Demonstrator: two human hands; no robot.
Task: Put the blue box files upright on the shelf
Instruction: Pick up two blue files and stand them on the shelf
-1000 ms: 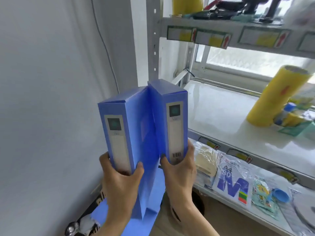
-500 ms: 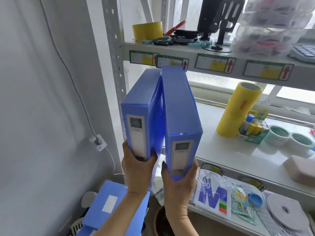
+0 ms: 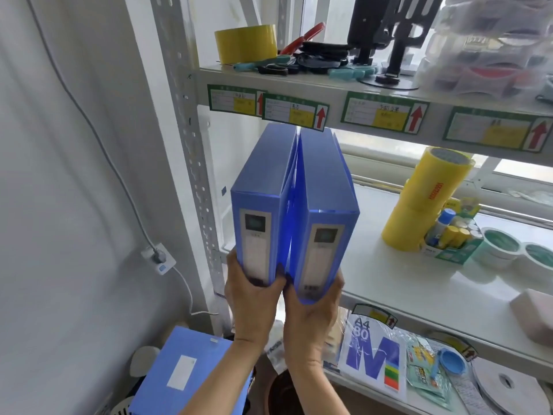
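Observation:
Two blue box files stand side by side, spines toward me, at the left end of the white middle shelf. My left hand grips the bottom of the left box file. My right hand grips the bottom of the right box file. Their far ends reach in under the upper shelf, while their near ends hang out past the shelf's front edge. A loose blue flap shows between the two. Another blue box file lies flat on the floor below.
The grey perforated shelf post stands just left of the files. Tall yellow tape rolls, glue sticks and small tubs sit to the right on the same shelf. The upper shelf with labels is close above. A4 paper lies on the lower shelf.
Both hands have lifted the two files up from low by the wall and pushed them forward onto the left end of the middle shelf; the files now sit closer together.

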